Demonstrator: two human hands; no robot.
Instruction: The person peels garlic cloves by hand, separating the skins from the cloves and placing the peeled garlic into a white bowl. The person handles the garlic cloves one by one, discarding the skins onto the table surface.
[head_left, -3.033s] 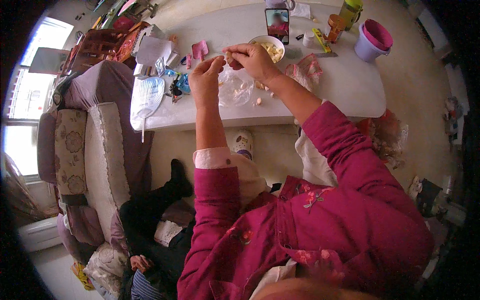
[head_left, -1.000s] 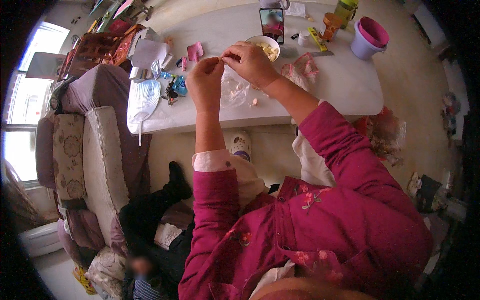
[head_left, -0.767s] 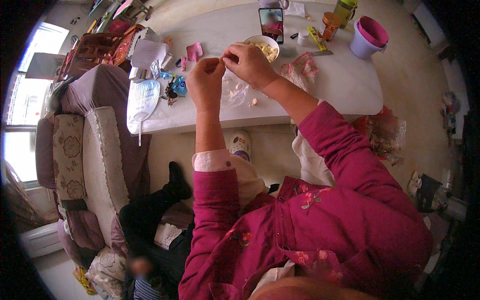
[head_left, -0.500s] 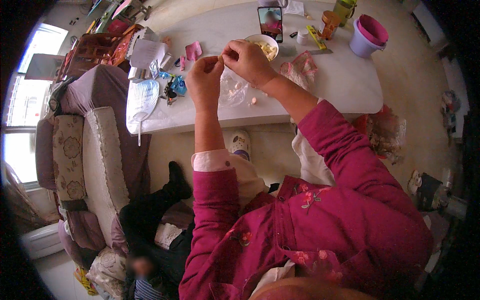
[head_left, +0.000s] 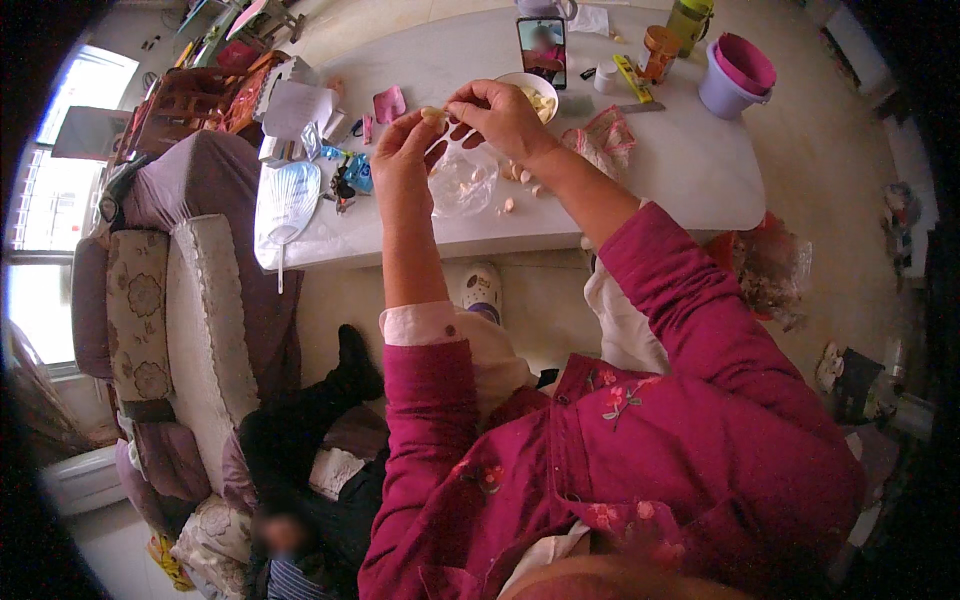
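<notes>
Above the table, my left hand (head_left: 402,140) pinches a pale yellow garlic clove (head_left: 432,115) between thumb and fingertips. My right hand (head_left: 505,120) is closed, thumb and forefinger pressed together at the clove's right end; any bit of skin between them is too small to make out. Just beyond my right hand stands a white bowl (head_left: 543,97) of pale cloves, partly hidden by that hand. Under my hands lies a clear plastic bag (head_left: 462,185) with bits of peel. Several pinkish unpeeled cloves (head_left: 509,205) lie beside it.
A red mesh bag (head_left: 603,140), a knife (head_left: 640,106), a phone (head_left: 541,55) and a white jar (head_left: 605,77) surround the bowl. Lilac and pink buckets (head_left: 735,85) stand at right. At left lie a fan (head_left: 290,195) and small packets. A person in black (head_left: 310,430) is at lower left.
My hands have drawn slightly apart, and the clove now shows in my left fingertips. My right hand has shifted a little, uncovering several cloves on the table.
</notes>
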